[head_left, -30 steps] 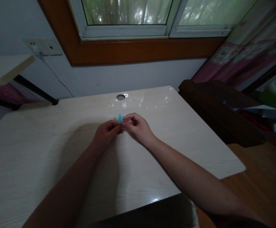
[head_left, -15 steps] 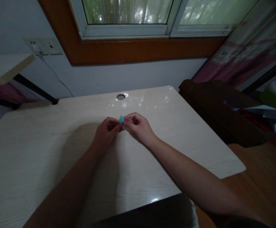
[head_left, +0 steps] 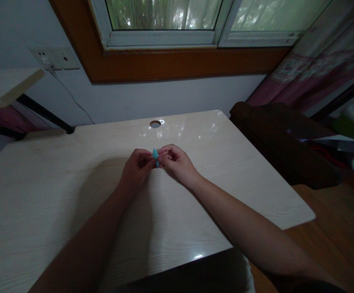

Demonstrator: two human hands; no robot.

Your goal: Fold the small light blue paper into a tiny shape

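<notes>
A small light-blue folded piece [head_left: 155, 154], paper by its look, is pinched between my two hands above the table [head_left: 183, 211]. My left hand [head_left: 136, 165] grips its left side with thumb and fingertips. From the right, my right hand [head_left: 178, 162] pinches the same piece, thumb toward me. A pointed tip sticks up above the fingers and a small bit shows below them. The middle of the piece is hidden behind my fingertips.
A round cable hole [head_left: 155, 124] lies near the table's back edge. To the left stands a raised shelf [head_left: 12, 87] on black legs. Dark wooden furniture [head_left: 274, 142] is beyond the right edge. A window [head_left: 164, 38] is behind, with a wall socket [head_left: 53, 59] at left.
Both hands stay in nearly the same place, with the fingers shifting very slightly. The blue piece has tilted a little, and its tip sits slightly lower and further left.
</notes>
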